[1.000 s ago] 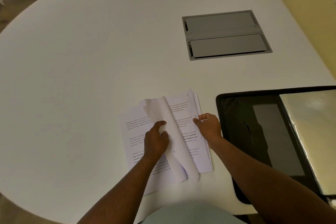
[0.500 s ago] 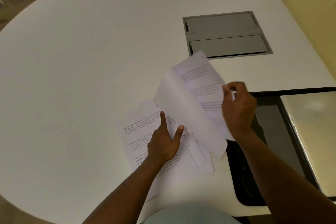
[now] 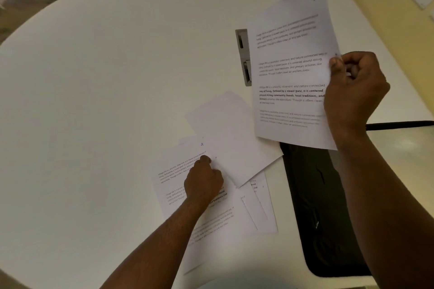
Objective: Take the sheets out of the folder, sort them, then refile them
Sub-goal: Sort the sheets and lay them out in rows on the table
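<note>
The right hand (image 3: 354, 91) pinches the right edge of a printed sheet (image 3: 291, 73) between thumb and curled fingers, holding it up at about two o'clock, printed face toward the camera; half a second ago that same sheet was lower and nearer the middle, curling over the pile, and now it hangs flat, hiding most of the grey hatch (image 3: 243, 58) set in the table (image 3: 105, 77). The left hand (image 3: 203, 183) rests on the pile of sheets (image 3: 206, 213) at six o'clock, fingers bent where earlier they were spread; whether they actually grip a page is hard to tell. A blank-faced sheet (image 3: 234, 138) lies askew across the top of the pile, where before it was hidden under the lifted page. At four o'clock the black folder (image 3: 321, 218) lies open, its visible dark pocket holding no sheets, with a pale glossy flap (image 3: 404, 159) at its far right.
</note>
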